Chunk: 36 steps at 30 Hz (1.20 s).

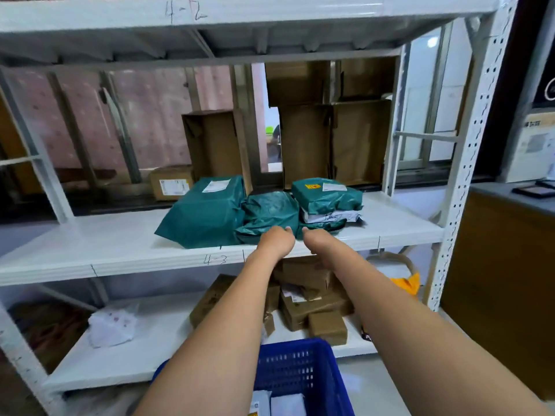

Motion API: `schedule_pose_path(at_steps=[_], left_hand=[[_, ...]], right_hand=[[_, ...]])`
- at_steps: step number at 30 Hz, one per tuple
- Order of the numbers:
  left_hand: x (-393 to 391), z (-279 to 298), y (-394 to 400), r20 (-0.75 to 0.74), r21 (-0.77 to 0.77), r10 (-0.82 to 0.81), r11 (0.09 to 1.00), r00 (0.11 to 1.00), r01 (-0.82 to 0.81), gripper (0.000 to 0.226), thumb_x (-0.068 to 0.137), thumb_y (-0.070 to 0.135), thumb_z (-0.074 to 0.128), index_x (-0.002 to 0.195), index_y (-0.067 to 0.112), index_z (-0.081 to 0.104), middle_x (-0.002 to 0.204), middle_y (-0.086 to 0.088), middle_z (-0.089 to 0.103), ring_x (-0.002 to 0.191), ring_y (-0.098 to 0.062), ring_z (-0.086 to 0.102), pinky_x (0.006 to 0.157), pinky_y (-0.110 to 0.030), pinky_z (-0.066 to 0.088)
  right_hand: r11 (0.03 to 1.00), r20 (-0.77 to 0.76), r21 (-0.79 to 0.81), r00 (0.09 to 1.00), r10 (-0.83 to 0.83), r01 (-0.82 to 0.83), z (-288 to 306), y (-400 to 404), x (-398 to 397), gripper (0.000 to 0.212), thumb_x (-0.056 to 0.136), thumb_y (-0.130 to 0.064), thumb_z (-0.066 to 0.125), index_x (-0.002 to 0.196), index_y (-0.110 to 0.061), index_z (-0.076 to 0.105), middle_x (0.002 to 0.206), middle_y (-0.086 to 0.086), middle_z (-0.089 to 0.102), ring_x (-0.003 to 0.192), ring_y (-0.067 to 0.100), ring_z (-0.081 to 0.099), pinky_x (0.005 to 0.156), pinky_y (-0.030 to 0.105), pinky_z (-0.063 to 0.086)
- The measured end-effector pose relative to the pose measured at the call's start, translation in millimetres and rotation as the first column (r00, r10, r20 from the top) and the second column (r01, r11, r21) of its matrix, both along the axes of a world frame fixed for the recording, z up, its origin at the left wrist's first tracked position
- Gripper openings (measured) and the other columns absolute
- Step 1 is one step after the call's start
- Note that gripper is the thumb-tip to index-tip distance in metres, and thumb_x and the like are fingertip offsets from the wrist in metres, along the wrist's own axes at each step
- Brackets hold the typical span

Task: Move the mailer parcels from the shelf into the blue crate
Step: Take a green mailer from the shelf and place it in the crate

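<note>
Here the middle green parcel, near the shelf front edge, is touched by both hands, left and right; whether held cannot be told; it should be gripped underneath.

Both hands reach to the green mailers on the shelf

The left hand and right hand touch the middle green mailer on the white shelf; the blue crate sits below.

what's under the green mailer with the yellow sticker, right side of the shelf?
The green mailer with the yellow sticker tops a stack: under it a white mailer with handwriting, then another green mailer on the shelf. Most of both lower parcels is covered.
</note>
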State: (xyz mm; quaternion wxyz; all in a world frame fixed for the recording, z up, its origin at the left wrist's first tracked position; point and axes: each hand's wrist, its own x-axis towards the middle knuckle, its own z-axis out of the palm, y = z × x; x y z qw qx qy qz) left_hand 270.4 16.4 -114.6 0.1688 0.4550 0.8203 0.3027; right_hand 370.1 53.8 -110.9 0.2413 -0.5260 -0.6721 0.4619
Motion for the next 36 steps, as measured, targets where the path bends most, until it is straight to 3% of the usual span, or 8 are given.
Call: schedule_pose_path(at_steps=[4, 8, 12, 17, 25, 30, 34, 36], left_hand=[[13.8, 14.5, 29.9, 0.157, 0.098, 0.032, 0.994, 0.987, -0.048, 0.047, 0.104, 0.031, 0.032, 0.135, -0.001, 0.047, 0.138, -0.021, 0.05, 0.124, -0.038, 0.049, 0.095, -0.041, 0.045], [25.7, 25.8, 73.9, 0.271, 0.238, 0.023, 0.967, 0.962, -0.09, 0.039, 0.097, 0.024, 0.041, 0.122, -0.001, 0.057, 0.126, -0.019, 0.06, 0.113, -0.037, 0.056, 0.092, -0.041, 0.048], [33.0, 31.3, 120.8, 0.382, 0.28, -0.023, 0.956, 0.924, -0.092, 0.045, 0.095, 0.024, 0.042, 0.137, 0.008, 0.045, 0.135, -0.01, 0.052, 0.12, -0.033, 0.05, 0.102, -0.043, 0.045], [21.7, 27.9, 176.1, 0.427, 0.236, 0.065, 0.955, 0.902, -0.181, 0.058, 0.085, 0.022, 0.042, 0.142, 0.008, 0.039, 0.139, -0.013, 0.048, 0.125, -0.034, 0.046, 0.104, -0.048, 0.043], [20.0, 5.8, 194.0, 0.466, 0.205, 0.134, 0.945, 0.874, -0.255, 0.06, 0.09, 0.037, 0.043, 0.143, 0.01, 0.04, 0.147, -0.011, 0.038, 0.128, -0.032, 0.041, 0.108, -0.044, 0.039], [26.5, 9.6, 178.3, 0.349, 0.279, 0.144, 0.927, 0.926, -0.249, 0.051, 0.101, 0.036, 0.036, 0.139, 0.002, 0.042, 0.143, -0.018, 0.044, 0.131, -0.036, 0.038, 0.11, -0.045, 0.033], [35.2, 18.7, 157.1, 0.552, 0.404, 0.08, 0.845, 0.83, -0.35, 0.05, 0.098, 0.036, 0.049, 0.135, 0.004, 0.039, 0.136, -0.018, 0.048, 0.117, -0.033, 0.052, 0.08, -0.033, 0.046], [37.4, 23.5, 140.1, 0.648, 0.422, 0.041, 0.812, 0.761, -0.403, 0.057, 0.095, 0.036, 0.057, 0.139, 0.007, 0.033, 0.14, -0.014, 0.046, 0.118, -0.031, 0.053, 0.082, -0.033, 0.045]], right_hand=[[0.999, -0.023, 0.02, 0.999, -0.031, 0.031, 13.2, 30.9, 18.9, 0.04, 0.105, -0.024, 0.032, 0.138, -0.004, 0.042, 0.13, 0.017, 0.048, 0.1, 0.024, 0.044, 0.098, 0.041, 0.044], [0.97, -0.025, 0.145, 0.98, -0.196, 0.198, 23.5, 85.7, 31.6, 0.043, 0.101, -0.027, 0.042, 0.135, -0.001, 0.046, 0.134, 0.017, 0.053, 0.118, 0.033, 0.052, 0.097, 0.036, 0.044], [0.928, 0.0, 0.195, 0.946, -0.325, 0.319, 25.0, 149.4, 43.5, 0.045, 0.09, -0.022, 0.046, 0.131, -0.005, 0.049, 0.134, 0.022, 0.051, 0.12, 0.036, 0.052, 0.084, 0.037, 0.044], [0.916, 0.054, 0.173, 0.925, -0.376, 0.363, 14.8, 203.6, 37.7, 0.061, 0.097, -0.029, 0.043, 0.149, -0.002, 0.026, 0.151, 0.02, 0.028, 0.137, 0.037, 0.033, 0.113, 0.045, 0.03], [0.878, -0.07, 0.149, 0.89, -0.45, 0.455, 0.0, 231.2, 20.2, 0.066, 0.095, -0.052, 0.045, 0.144, -0.011, 0.03, 0.149, 0.016, 0.034, 0.136, 0.036, 0.03, 0.108, 0.045, 0.031], [0.863, -0.38, 0.106, 0.822, -0.424, 0.494, 1.7, 212.0, 21.9, 0.046, 0.089, -0.037, 0.059, 0.124, -0.018, 0.037, 0.124, 0.011, 0.052, 0.116, 0.033, 0.051, 0.096, 0.043, 0.047], [0.863, -0.639, 0.015, 0.669, -0.38, 0.505, 6.8, 182.5, 32.3, 0.033, 0.085, -0.021, 0.064, 0.108, -0.018, 0.041, 0.11, 0.005, 0.056, 0.094, 0.021, 0.057, 0.08, 0.031, 0.049], [0.869, -0.728, -0.034, 0.583, -0.36, 0.494, 7.9, 164.9, 37.3, 0.034, 0.082, -0.018, 0.065, 0.107, -0.017, 0.042, 0.107, 0.004, 0.055, 0.089, 0.016, 0.057, 0.071, 0.025, 0.046]])
